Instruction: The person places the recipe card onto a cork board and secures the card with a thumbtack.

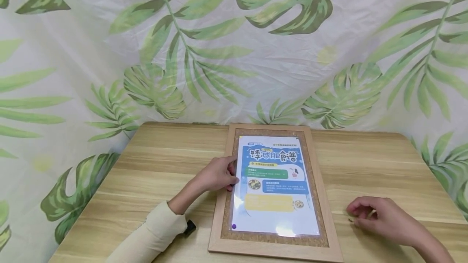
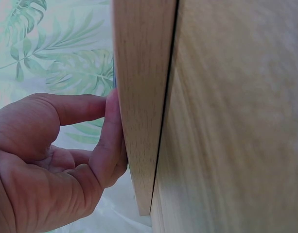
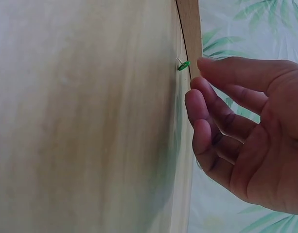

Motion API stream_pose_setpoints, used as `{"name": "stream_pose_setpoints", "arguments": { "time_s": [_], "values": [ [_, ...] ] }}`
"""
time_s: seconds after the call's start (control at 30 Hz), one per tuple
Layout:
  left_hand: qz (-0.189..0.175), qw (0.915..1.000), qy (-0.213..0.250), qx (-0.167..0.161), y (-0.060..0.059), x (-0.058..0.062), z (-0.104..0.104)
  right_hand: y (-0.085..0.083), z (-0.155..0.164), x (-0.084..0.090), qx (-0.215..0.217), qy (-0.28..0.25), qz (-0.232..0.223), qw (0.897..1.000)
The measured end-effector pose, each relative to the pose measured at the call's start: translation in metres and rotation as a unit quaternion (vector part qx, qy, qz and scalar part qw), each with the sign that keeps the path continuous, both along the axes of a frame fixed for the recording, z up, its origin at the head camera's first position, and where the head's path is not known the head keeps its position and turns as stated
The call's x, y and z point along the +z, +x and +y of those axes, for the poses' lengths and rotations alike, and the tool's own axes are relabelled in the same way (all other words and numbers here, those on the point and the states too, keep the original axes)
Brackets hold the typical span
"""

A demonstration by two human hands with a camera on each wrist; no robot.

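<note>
A printed poster (image 1: 272, 222) with blue, green and yellow panels lies on a wood-framed cork board (image 1: 324, 218). A purple thumbtack (image 1: 234, 226) sits at the poster's lower left corner. My left hand (image 1: 215, 173) touches the poster's left edge, thumb and forefinger apart; in the left wrist view its fingertips are right at the side of the board's frame (image 2: 144, 87). To the right of the board, a green thumbtack (image 3: 184, 65) lies on the table, its pin pointing up. My right hand (image 3: 241, 121) is beside it, fingers loosely bent, the tack just beyond the fingertips.
The wooden table (image 1: 380, 165) reaches back to a leaf-patterned cloth (image 1: 270, 72) hung behind it. A small black object (image 1: 189, 228) shows beside the left sleeve (image 1: 157, 226).
</note>
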State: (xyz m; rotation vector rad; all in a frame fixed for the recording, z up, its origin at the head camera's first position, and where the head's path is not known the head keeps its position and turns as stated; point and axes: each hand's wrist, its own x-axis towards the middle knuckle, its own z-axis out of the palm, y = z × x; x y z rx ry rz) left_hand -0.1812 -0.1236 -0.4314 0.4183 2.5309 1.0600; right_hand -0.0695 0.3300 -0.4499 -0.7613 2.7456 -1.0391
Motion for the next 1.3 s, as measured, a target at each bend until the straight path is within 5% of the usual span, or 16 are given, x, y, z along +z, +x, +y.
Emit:
{"name": "stream_pose_setpoints", "arguments": {
  "time_s": [0.63, 1.3],
  "values": [
    [-0.001, 1.0000, -0.002, 0.002, -0.001, -0.001, 0.002, -0.004, -0.013, 0.001, 0.000, 0.040, -0.058, 0.998],
    [-0.005, 1.0000, -0.002, 0.005, -0.001, -0.001, 0.002, -0.003, -0.029, 0.005, 0.003, 0.040, -0.027, 0.999]
  ]
}}
